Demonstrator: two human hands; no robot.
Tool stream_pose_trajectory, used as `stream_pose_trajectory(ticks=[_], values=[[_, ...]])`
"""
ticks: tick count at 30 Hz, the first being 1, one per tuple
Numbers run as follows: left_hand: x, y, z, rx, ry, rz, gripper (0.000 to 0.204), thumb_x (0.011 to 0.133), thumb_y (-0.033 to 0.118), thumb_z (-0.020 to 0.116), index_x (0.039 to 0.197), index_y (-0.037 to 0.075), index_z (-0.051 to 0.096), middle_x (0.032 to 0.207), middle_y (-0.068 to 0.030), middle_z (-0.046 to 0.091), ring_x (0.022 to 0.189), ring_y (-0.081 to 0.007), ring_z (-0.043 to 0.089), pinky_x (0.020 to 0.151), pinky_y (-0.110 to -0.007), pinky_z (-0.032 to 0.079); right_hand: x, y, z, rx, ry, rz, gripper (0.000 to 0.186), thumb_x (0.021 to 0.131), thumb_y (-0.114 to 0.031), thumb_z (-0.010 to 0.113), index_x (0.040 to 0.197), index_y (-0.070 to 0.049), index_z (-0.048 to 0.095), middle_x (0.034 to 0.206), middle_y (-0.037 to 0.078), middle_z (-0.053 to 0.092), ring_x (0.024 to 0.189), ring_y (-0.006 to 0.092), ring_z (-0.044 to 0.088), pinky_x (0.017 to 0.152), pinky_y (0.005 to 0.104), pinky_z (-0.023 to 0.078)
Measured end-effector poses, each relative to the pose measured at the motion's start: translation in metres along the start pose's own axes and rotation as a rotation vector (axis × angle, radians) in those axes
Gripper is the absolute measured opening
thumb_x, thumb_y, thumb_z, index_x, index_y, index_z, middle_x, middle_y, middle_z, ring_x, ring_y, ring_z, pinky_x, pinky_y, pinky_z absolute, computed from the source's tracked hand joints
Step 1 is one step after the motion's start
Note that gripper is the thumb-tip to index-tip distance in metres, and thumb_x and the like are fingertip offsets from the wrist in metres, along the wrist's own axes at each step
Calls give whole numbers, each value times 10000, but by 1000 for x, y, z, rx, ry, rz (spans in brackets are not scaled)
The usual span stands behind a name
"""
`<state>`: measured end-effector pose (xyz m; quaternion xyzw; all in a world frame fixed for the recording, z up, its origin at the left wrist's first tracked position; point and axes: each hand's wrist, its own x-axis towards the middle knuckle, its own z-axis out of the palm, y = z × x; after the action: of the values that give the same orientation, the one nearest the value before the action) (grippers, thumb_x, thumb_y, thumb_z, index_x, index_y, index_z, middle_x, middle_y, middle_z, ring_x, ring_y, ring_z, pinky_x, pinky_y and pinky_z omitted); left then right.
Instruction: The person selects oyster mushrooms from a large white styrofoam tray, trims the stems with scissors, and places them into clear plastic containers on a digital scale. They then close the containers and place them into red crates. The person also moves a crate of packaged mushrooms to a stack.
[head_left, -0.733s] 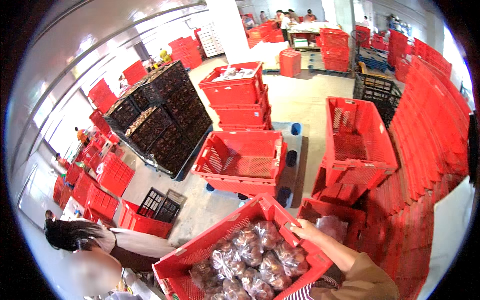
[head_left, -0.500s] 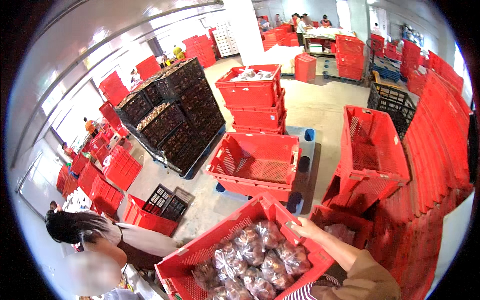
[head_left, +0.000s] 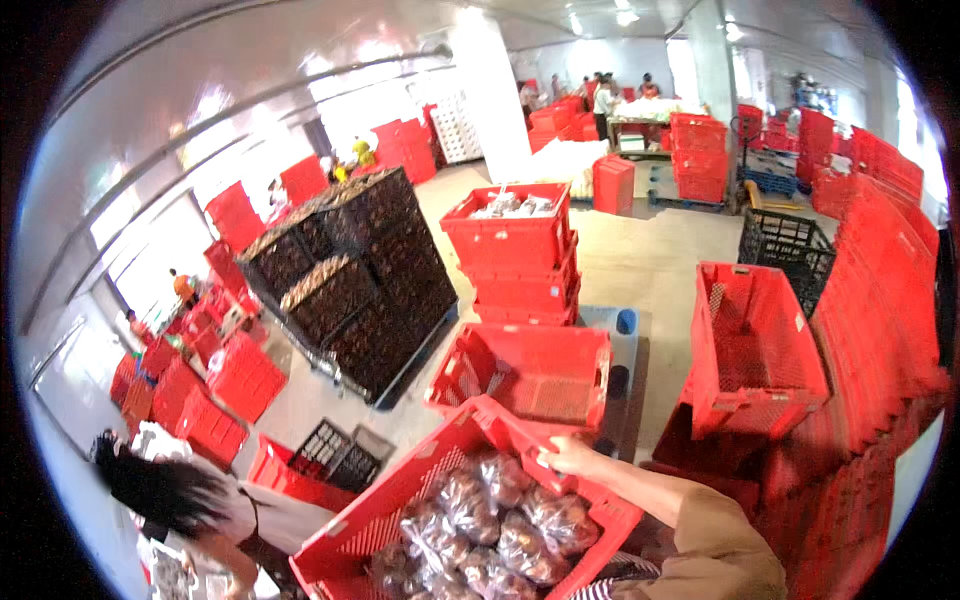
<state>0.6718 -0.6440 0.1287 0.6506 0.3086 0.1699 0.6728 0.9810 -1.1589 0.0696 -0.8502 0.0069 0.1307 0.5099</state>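
A red plastic crate (head_left: 365, 492) is tilted in front of me. Inside lie several clear plastic bags (head_left: 470, 507) of brown, roundish produce whose kind I cannot make out. My right hand (head_left: 566, 457) is closed over the crate's right-hand rim, fingers hooked on the edge. My left hand does not show; the near left part of the crate runs out of the picture. Just beyond the held crate stands an empty red crate (head_left: 540, 402) on a blue pallet (head_left: 625, 350).
Behind it rises a stack of red crates (head_left: 515, 245) with bags on top. Dark crates full of produce (head_left: 350, 285) stand left. To the right are another red crate (head_left: 755, 390), a black crate (head_left: 785, 250) and nested red crates (head_left: 880, 310). A co-worker (head_left: 215, 500) bends close on my left.
The view has tilted upward, so the surroundings sit lower in the picture. The held crate and my right hand appear a little farther left, closer to the empty crate. The grip is unchanged.
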Motion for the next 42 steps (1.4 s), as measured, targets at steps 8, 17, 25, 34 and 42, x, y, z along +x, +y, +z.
stream_pose_trajectory(ticks=[8, 17, 25, 34, 42], values=[[49, 42, 88, 37, 54, -47, 202, 908, 280, 690, 1018, 124, 626, 722, 53, 577, 540, -66, 485, 478, -216, 374, 96, -102, -105, -152, 40, -84, 373, 845, -367, 652, 996, -26, 670, 857, 161, 695, 824, 247, 678, 733, 413, 515], [130, 9, 317, -142, -106, -8, 248, 888, 146, 711, 1117, 87, 636, 770, 39, 601, 548, -80, 499, 470, -225, 386, 309, -143, -280, -492, 297, -116, 472, 807, -428, 619, 1046, -28, 695, 993, 241, 693, 950, 350, 682, 834, 456, 522], [108, 30, 508, -259, -249, -263, 144, 891, 125, 710, 868, 131, 569, 717, 46, 554, 535, -65, 465, 467, -214, 376, 502, -103, -357, -619, 376, 9, 416, 811, -354, 600, 1068, -44, 703, 1126, 196, 684, 1063, 334, 656, 901, 468, 499], [125, 46, 553, -201, -192, -288, 196, 883, 69, 694, 1053, 92, 600, 816, 32, 579, 667, -81, 545, 580, -222, 452, 548, -27, -322, -764, 502, 1, 232, 904, -258, 560, 1035, -98, 666, 1054, 134, 705, 1047, 310, 655, 922, 494, 431], [134, 24, 543, -170, -181, -252, 120, 898, 132, 671, 956, 88, 575, 752, 13, 548, 592, -83, 493, 530, -241, 408, 484, -34, -328, -545, 856, -387, 288, 869, -174, 620, 1143, -85, 627, 1121, 143, 626, 1075, 328, 587, 931, 469, 449]])
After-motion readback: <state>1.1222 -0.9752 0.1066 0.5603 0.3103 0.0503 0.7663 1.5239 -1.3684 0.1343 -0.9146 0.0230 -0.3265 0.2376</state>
